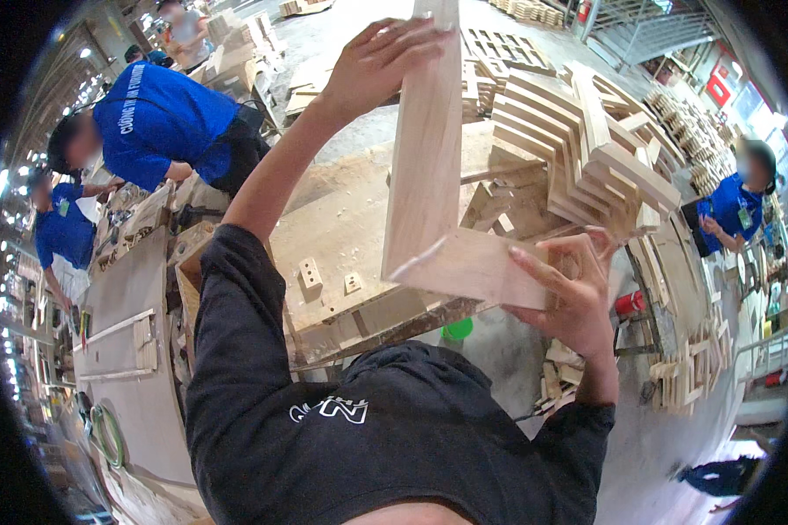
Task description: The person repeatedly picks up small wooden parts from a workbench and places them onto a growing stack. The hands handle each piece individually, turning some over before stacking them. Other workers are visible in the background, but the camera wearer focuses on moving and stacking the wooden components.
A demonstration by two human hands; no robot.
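A pale L-shaped wooden frame piece (429,166) is held up above the workbench (333,210). Its long arm points away from me and its short arm goes to the right. A whitish line, perhaps glue, runs along the angled joint at the corner. My left hand (383,70) grips the far end of the long arm, fingers across its top. Around the end of the short arm, my right hand (576,293) is closed with the thumb on the upper face. On the bench below lie two small wooden blocks with holes, a larger one (310,274) and a smaller one (352,283).
Similar angled wooden pieces (547,131) are stacked at the bench's right. A green bucket (457,329) sits under the bench edge, and a red container (629,303) stands right. Co-workers in blue shirts are at left (162,118) and right (737,210). Pallets (508,52) lie beyond.
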